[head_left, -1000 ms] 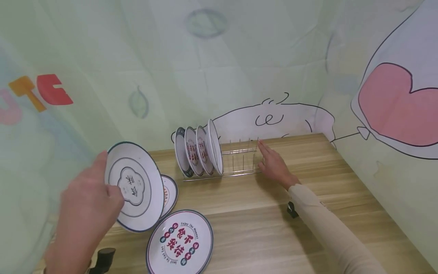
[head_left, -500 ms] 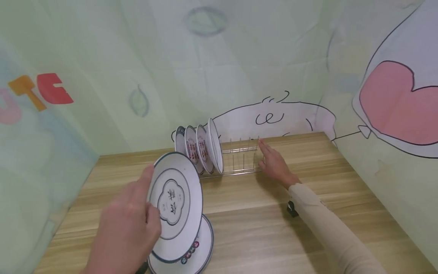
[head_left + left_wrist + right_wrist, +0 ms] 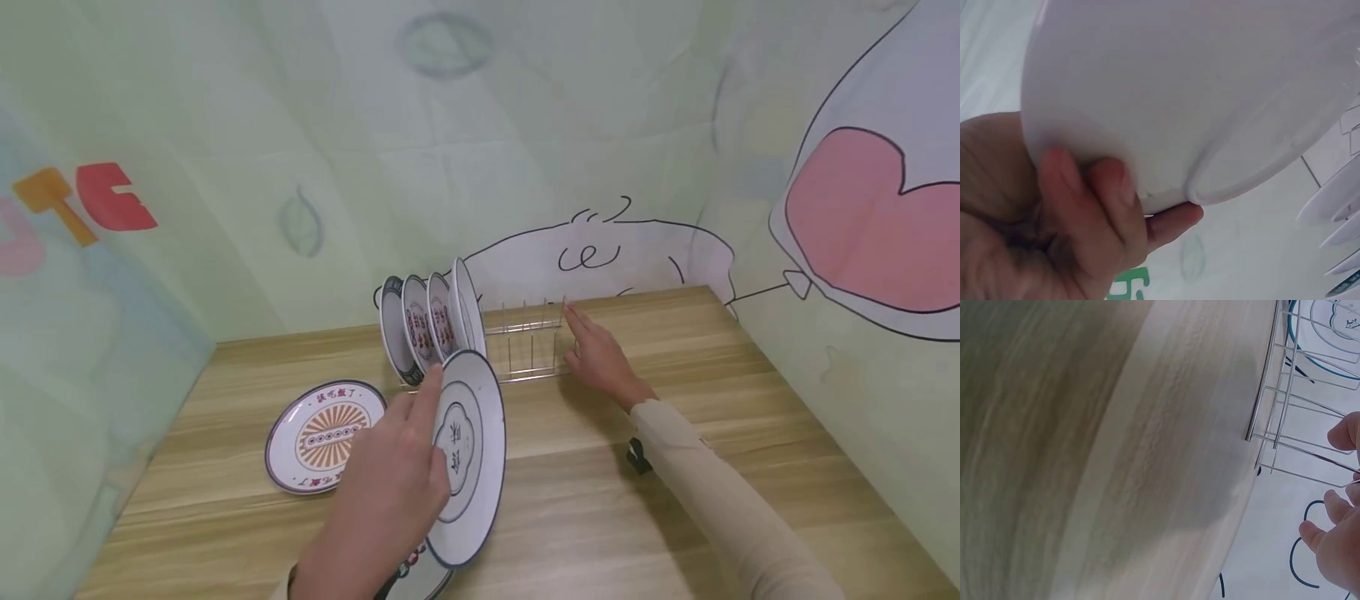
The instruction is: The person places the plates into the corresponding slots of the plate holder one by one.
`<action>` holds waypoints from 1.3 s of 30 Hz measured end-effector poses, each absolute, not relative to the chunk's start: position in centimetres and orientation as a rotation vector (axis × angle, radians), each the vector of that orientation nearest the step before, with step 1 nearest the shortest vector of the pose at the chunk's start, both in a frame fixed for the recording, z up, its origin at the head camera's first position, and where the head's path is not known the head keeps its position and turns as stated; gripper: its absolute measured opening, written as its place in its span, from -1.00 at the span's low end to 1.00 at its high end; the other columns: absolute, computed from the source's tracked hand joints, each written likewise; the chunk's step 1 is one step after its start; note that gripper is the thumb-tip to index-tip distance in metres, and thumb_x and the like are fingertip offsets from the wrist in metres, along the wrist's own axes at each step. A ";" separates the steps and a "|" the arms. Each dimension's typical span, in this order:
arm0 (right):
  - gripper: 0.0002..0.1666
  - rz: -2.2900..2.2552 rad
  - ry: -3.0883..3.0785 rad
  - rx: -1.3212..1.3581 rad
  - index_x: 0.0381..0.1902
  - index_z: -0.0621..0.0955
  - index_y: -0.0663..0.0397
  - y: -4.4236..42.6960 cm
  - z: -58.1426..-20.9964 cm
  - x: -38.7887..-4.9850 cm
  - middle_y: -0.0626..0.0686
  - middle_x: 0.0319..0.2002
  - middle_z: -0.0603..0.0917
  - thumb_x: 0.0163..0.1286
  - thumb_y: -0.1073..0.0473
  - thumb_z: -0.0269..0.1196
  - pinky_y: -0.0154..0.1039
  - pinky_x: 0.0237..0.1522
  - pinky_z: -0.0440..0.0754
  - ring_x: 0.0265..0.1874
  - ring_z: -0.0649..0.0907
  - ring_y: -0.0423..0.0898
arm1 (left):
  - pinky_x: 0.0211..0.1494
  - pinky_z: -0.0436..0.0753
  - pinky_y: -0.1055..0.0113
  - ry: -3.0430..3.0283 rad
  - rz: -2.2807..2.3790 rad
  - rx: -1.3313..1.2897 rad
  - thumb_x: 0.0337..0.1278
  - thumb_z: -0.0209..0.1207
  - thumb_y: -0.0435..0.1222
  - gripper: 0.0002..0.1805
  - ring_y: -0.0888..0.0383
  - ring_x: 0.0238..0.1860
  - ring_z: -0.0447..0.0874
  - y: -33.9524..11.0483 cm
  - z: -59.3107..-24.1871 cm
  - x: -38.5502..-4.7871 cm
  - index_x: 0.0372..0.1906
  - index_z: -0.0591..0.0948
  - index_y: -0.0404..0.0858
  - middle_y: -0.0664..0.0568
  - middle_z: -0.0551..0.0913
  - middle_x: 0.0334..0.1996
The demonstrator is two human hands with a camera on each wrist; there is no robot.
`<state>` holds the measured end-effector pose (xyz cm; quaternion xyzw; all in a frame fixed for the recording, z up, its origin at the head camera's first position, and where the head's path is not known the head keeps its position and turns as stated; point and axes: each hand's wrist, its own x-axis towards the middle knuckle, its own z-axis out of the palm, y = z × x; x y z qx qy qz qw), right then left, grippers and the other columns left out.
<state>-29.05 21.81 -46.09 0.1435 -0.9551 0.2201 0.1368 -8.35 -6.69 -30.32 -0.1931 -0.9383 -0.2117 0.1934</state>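
My left hand point(image 3: 382, 483) grips a white plate point(image 3: 483, 433) with a blue rim and black characters at its centre. The plate is tilted nearly upright, in front of the wire dish rack point(image 3: 528, 377). In the left wrist view, curled fingers point(image 3: 1100, 206) press on its plain white back point(image 3: 1147, 75). My right hand point(image 3: 600, 362) holds the right end of the rack, its thumb and fingers on either side of the end wire in the right wrist view. Several plates point(image 3: 393, 333) stand on edge in the left part of the rack.
A plate point(image 3: 285, 442) with an orange sunburst lies on the wooden table point(image 3: 600, 517), left of the rack. Another plate point(image 3: 427, 579) lies near the front, mostly covered by the left hand and held plate. A printed cloth point(image 3: 360, 183) hangs behind.
My left hand has carried the plate rightward toward the rack and turned it more edge-on. The sunburst plate has come into fuller view. My right hand stays at the rack's end.
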 end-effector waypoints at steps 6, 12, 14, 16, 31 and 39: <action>-0.13 0.642 -2.757 0.410 0.52 0.17 0.29 21.9 -46.2 -29.1 0.25 0.54 0.21 0.26 0.32 0.18 0.14 0.46 0.31 0.46 0.34 0.23 | -0.69 0.47 0.29 -2.650 -0.565 -0.556 -0.16 0.16 -0.58 -0.22 0.05 -0.67 0.44 -5.3 -31.1 -9.7 0.37 0.41 -0.37 -0.28 0.66 -0.22; -0.12 0.641 -2.774 0.400 0.53 0.15 0.28 21.9 -46.1 -29.1 0.23 0.55 0.19 0.28 0.31 0.17 0.12 0.47 0.30 0.47 0.32 0.22 | -0.77 0.22 0.44 -2.650 -0.515 -0.567 -0.15 0.16 -0.59 -0.29 0.14 -0.75 0.31 -4.1 -31.9 -11.3 0.30 0.43 -0.44 -0.29 0.65 -0.33; -0.12 0.639 -2.780 0.392 0.53 0.15 0.28 21.9 -46.1 -29.1 0.23 0.55 0.19 0.28 0.31 0.17 0.11 0.48 0.30 0.48 0.32 0.21 | -0.79 0.20 0.47 -2.652 -0.509 -0.564 -0.13 0.16 -0.59 -0.32 0.16 -0.76 0.30 -3.8 -32.1 -11.8 0.28 0.43 -0.44 -0.26 0.63 -0.39; -0.12 0.644 -2.783 0.389 0.53 0.14 0.28 21.9 -46.1 -29.1 0.23 0.55 0.19 0.28 0.32 0.17 0.10 0.48 0.30 0.48 0.31 0.21 | -0.81 0.18 0.49 -2.654 -0.516 -0.563 -0.10 0.15 -0.60 -0.35 0.17 -0.77 0.28 -3.5 -32.3 -12.3 0.26 0.43 -0.44 -0.24 0.60 -0.43; -0.11 0.684 -2.771 0.402 0.53 0.14 0.29 21.8 -45.8 -28.9 0.25 0.55 0.17 0.27 0.34 0.17 0.14 0.48 0.28 0.48 0.30 0.24 | -0.85 0.27 0.45 -2.672 -0.496 -0.540 -0.13 0.14 -0.63 -0.32 0.10 -0.78 0.37 -2.5 -33.5 -15.3 0.28 0.41 -0.49 -0.30 0.61 -0.43; -0.13 0.683 -2.770 0.405 0.52 0.15 0.32 21.7 -45.9 -28.9 0.26 0.54 0.18 0.27 0.36 0.15 0.13 0.49 0.27 0.49 0.29 0.24 | -0.84 0.26 0.43 -2.663 -0.482 -0.520 -0.14 0.17 -0.62 -0.28 0.10 -0.77 0.33 -2.1 -34.0 -16.5 0.31 0.38 -0.50 -0.28 0.57 -0.49</action>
